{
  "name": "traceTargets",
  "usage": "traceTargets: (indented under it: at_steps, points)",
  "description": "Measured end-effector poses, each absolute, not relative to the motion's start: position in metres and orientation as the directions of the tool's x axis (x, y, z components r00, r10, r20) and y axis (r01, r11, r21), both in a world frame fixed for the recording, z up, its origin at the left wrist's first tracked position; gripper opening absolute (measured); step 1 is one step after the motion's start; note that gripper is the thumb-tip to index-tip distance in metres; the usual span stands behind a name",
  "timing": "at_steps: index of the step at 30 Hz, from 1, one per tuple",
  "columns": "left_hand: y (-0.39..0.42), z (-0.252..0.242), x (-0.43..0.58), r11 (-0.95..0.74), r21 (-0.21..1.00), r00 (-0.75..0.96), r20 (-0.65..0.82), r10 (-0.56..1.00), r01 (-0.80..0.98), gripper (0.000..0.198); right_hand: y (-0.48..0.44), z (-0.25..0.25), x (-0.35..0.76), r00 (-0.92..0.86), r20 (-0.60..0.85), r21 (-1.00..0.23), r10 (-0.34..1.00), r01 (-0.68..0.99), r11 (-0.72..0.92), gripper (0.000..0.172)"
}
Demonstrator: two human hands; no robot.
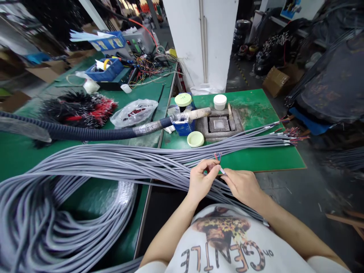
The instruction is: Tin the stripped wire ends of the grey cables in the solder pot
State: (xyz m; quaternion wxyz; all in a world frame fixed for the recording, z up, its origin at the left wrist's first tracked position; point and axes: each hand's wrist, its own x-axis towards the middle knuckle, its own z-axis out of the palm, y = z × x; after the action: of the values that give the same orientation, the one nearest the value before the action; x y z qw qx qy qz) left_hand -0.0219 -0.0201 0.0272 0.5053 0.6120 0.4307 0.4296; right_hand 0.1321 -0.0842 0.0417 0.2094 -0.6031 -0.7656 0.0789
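Observation:
My left hand point(201, 181) and my right hand point(240, 185) meet over a large bundle of grey sheathed cables point(113, 159), which runs across the green bench mat point(264, 161). Between the left fingers sits one grey cable end point(211, 168), with thin red and blue wires point(217, 156) sticking up from it. The right fingertips pinch a small white tip point(222, 171) against that end. More stripped ends with coloured wires point(291, 136) fan out at the right. The cables loop into a big coil point(57, 216) at the lower left.
Behind the cables stand a square metal solder pot point(218, 124), a white jar point(220, 102) and green lids point(183, 99). A dark corrugated hose point(85, 133) crosses the bench. Further left lie a black-and-red wire bundle point(78, 110), a plastic bag point(133, 113) and a blue crate point(104, 70).

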Motion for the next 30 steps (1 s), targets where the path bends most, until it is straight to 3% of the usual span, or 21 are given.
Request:
traceTargets:
  at_steps: [8,12,14,16,19,21,23,26,30]
  points:
    - [-0.012,0.033,-0.021,-0.01,0.999,0.324,-0.002,0.946,0.035,0.021,-0.082,0.042,0.13,-0.188,0.176,-0.39,0.966,0.888,0.243,0.026]
    - [-0.013,0.031,-0.019,-0.137,0.99,0.311,0.119,0.943,0.037,0.014,-0.079,0.047,0.133,-0.153,0.095,-0.567,0.984,0.804,0.179,0.029]
    - [-0.015,0.027,-0.019,-0.261,0.964,0.278,0.238,0.931,0.051,0.011,-0.075,0.046,0.136,-0.116,-0.002,-0.771,0.993,0.632,0.072,0.027]
    - [-0.017,0.024,-0.019,-0.386,0.921,0.259,0.358,0.897,0.062,0.007,-0.071,0.043,0.138,-0.122,-0.139,-0.947,0.983,0.308,-0.095,0.026]
    - [-0.019,0.019,-0.018,-0.494,0.869,0.283,0.467,0.838,0.029,0.014,-0.065,0.039,0.138,-0.173,-0.259,-0.942,0.95,-0.171,-0.288,0.039]
    - [-0.02,0.017,-0.016,-0.482,0.876,0.28,0.465,0.84,-0.01,0.016,-0.062,0.038,0.136,-0.153,-0.262,-0.904,0.953,-0.307,-0.297,0.037]
    - [-0.022,0.016,-0.013,-0.394,0.916,0.251,0.399,0.882,-0.07,0.014,-0.061,0.037,0.134,-0.088,-0.226,-0.914,0.97,-0.324,-0.243,0.031]
    - [-0.025,0.017,-0.006,-0.133,0.958,0.243,0.197,0.95,-0.255,0.011,-0.061,0.036,0.131,0.045,-0.131,-0.966,0.99,-0.232,-0.117,0.024]
    - [-0.027,0.021,0.001,0.152,0.867,0.296,-0.006,0.955,-0.474,0.016,-0.063,0.033,0.129,0.187,0.037,-0.999,0.982,0.008,0.036,0.019]
